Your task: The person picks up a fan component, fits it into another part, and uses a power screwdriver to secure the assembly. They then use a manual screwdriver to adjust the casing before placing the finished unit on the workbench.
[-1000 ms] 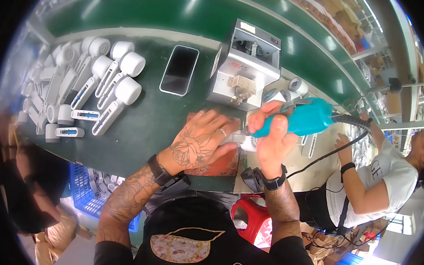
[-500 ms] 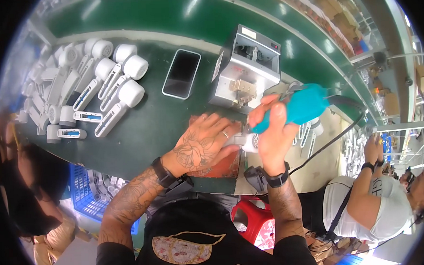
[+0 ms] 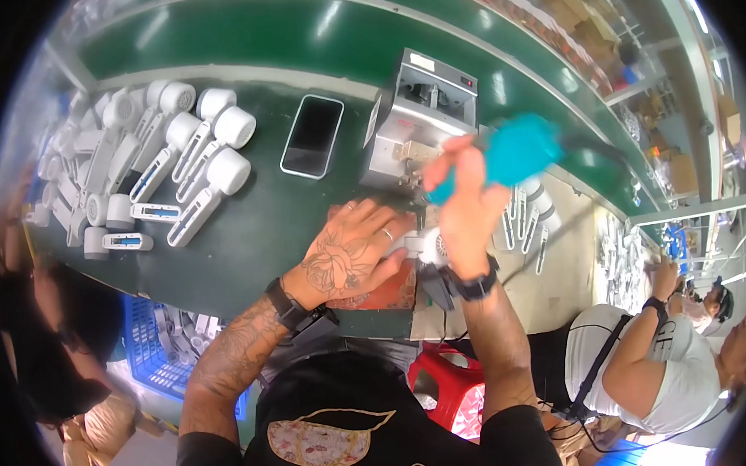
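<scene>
My left hand [image 3: 353, 246] bends over a white hair-dryer-shaped housing [image 3: 430, 245], fingers and thumb gripping its handle end. The housing's round, grilled head points right, partly hidden behind my right wrist. My right hand [image 3: 465, 212] is closed around a teal corded power tool [image 3: 523, 151], which looks like an electric screwdriver. Motion blurs the tool, and its tip is hard to make out. It is raised above and right of the housing. Under my left hand lies a worn red-brown mat [image 3: 367, 298].
Similar white housings [image 3: 193, 212] with open handles are piled at the left; several more [image 3: 526, 218] lie right. A phone [image 3: 312, 136] and a grey metal machine [image 3: 426, 114] stand behind my hands. Below the table are a blue crate [image 3: 149, 351] and red stool [image 3: 446, 384]. A co-worker [image 3: 637, 363] works at right.
My right hand has lifted the teal tool slightly up and left, away from the housing. My left hand stays on the housing, and more of the right-hand pile shows.
</scene>
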Available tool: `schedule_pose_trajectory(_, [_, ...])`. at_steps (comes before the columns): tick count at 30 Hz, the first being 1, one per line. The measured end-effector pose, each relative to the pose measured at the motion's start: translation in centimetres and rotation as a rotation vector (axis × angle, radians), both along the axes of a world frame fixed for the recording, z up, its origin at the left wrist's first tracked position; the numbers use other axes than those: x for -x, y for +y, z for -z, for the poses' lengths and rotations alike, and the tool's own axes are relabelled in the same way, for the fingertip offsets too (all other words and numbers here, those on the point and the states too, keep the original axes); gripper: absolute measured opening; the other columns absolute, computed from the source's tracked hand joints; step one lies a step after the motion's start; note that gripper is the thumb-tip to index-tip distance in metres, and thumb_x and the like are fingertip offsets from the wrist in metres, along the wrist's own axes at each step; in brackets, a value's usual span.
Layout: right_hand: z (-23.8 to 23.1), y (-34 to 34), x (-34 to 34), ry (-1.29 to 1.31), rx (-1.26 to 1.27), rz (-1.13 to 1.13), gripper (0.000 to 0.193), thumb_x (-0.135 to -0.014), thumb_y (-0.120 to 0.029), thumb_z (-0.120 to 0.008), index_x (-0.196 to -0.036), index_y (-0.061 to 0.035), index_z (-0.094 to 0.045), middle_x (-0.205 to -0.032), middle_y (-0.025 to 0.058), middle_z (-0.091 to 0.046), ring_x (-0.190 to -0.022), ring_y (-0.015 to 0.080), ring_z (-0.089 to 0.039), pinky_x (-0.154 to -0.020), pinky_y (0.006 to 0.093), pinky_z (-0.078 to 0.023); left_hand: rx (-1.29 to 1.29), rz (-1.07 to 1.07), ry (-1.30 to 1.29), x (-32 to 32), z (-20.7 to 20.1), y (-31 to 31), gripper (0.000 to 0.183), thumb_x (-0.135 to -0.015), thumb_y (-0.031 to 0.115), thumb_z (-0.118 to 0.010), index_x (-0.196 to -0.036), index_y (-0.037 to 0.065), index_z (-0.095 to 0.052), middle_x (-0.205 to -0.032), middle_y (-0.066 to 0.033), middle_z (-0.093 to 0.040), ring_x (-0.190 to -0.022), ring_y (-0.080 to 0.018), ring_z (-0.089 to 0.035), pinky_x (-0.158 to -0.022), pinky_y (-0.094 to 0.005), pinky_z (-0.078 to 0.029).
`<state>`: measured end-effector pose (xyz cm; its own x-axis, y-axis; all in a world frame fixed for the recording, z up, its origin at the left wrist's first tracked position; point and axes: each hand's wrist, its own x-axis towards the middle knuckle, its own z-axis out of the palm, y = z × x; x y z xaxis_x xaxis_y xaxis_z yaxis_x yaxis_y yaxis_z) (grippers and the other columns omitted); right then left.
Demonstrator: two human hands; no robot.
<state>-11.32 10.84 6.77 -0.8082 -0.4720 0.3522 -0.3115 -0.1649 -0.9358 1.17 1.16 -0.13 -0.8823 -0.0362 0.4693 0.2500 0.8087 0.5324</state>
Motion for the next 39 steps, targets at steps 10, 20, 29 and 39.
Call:
schedule_pose_trajectory(10, [1.0,5.9,-3.1,-0.087,0.082,-0.085,0.058,-0.096,-0.052,-0.062,-0.109,0.0037,-0.051,-0.068,0.0080,-0.053,-0.062,0.0186,-0.053,-0.059,0.0327,-0.045,-0.022,0.032,-0.104,0.4,-0.6,-0.1,0.043,-0.088,0.024,-0.068,-0.127,0.008,-0.061,-0.109,-0.0082,-0.060,-0.100,-0.0288,-0.055,-0.086,-0.0437,-0.045])
schedule_pose_trajectory(20, [1.5,6.2,-3.0,-0.138,0.141,-0.103,0.058,-0.094,-0.053,-0.063,-0.107,0.0021,-0.051,-0.067,0.0082,-0.053,-0.061,0.0193,-0.052,-0.057,0.0336,-0.044,-0.025,-0.005,-0.099,0.1,-0.5,0.4,0.045,-0.087,0.023,-0.071,-0.129,0.012,-0.062,-0.110,-0.0061,-0.061,-0.096,-0.0276,-0.056,-0.083,-0.0432,-0.045])
schedule_pose_trajectory(29, [1.9,6.1,-3.1,-0.122,0.116,-0.102,0.057,-0.094,-0.053,-0.063,-0.106,0.0011,-0.050,-0.067,0.0080,-0.052,-0.060,0.0187,-0.052,-0.056,0.0332,-0.043,-0.020,0.004,-0.126,0.4,-0.6,0.4,0.048,-0.086,0.024,-0.072,-0.131,0.011,-0.061,-0.111,-0.0055,-0.061,-0.098,-0.0267,-0.055,-0.084,-0.0427,-0.045])
schedule_pose_trajectory(39, [3.4,5.1,-3.2,-0.225,0.292,-0.135,0.032,-0.088,-0.028,-0.070,-0.098,-0.0026,-0.053,-0.071,0.0107,-0.053,-0.061,0.0244,-0.053,-0.053,0.0367,-0.044,0.030,-0.030,-0.121,0.1,-0.7,0.0,0.049,-0.083,0.025,-0.073,-0.128,0.009,-0.061,-0.116,-0.0055,-0.061,-0.100,-0.0261,-0.057,-0.085,-0.0435,-0.045])
